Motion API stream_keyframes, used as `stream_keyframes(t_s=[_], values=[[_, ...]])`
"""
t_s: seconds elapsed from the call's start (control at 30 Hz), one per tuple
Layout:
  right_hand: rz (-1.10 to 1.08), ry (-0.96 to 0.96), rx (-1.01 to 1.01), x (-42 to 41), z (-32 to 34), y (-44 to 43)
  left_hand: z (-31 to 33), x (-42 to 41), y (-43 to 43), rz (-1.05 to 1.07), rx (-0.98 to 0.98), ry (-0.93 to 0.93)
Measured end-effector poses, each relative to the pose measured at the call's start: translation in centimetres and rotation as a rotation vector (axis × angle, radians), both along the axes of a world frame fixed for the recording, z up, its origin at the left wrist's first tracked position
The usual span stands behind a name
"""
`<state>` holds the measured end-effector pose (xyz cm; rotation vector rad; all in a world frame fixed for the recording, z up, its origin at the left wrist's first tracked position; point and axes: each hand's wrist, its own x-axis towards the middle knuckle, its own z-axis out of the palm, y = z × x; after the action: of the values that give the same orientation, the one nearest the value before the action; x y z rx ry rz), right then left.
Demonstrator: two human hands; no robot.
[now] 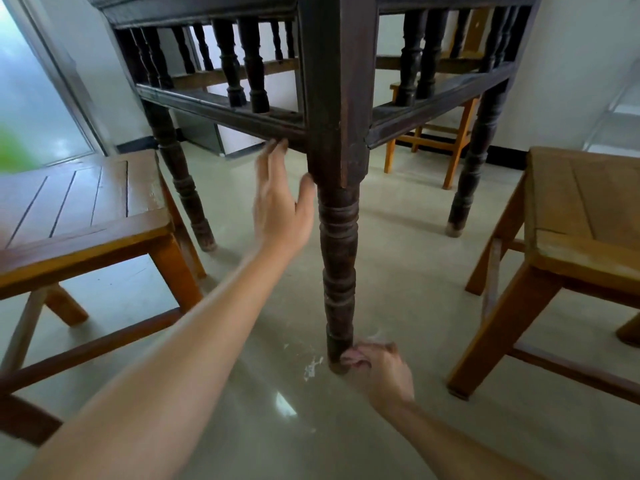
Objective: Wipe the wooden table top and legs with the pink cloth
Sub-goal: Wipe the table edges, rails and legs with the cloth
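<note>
Likely the right hand (379, 372), clutching the pink cloth (353, 358), is dragging grit from the floor (398, 237) onto the leg (339, 271); the left hand (280, 206) is bracing, fingers straight.

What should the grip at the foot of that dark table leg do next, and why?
Probably slide the crumpled pink cloth upward along the dark turned wooden table leg: the right grip holds it at the very foot, so up is the only way left.
</note>
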<state>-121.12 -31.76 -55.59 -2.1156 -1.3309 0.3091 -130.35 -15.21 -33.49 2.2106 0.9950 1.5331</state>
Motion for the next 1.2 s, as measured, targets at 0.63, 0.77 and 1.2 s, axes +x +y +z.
stream_keyframes(t_s=[0.63, 0.77, 1.2], values=[[0.426, -0.604, 0.432, -2.1, 3.6, 3.1, -0.6, -0.2, 1.6, -0.442, -0.499, 0.165], [0.400, -0.922, 0.042, -4.0, 8.4, 8.4, -0.6, -0.1, 0.8, -0.420, -0.475, 0.149], [0.376, -0.861, 0.087, -1.2, 6.8, 3.1, -1.4, 0.3, -0.2, -0.357, -0.316, 0.167]])
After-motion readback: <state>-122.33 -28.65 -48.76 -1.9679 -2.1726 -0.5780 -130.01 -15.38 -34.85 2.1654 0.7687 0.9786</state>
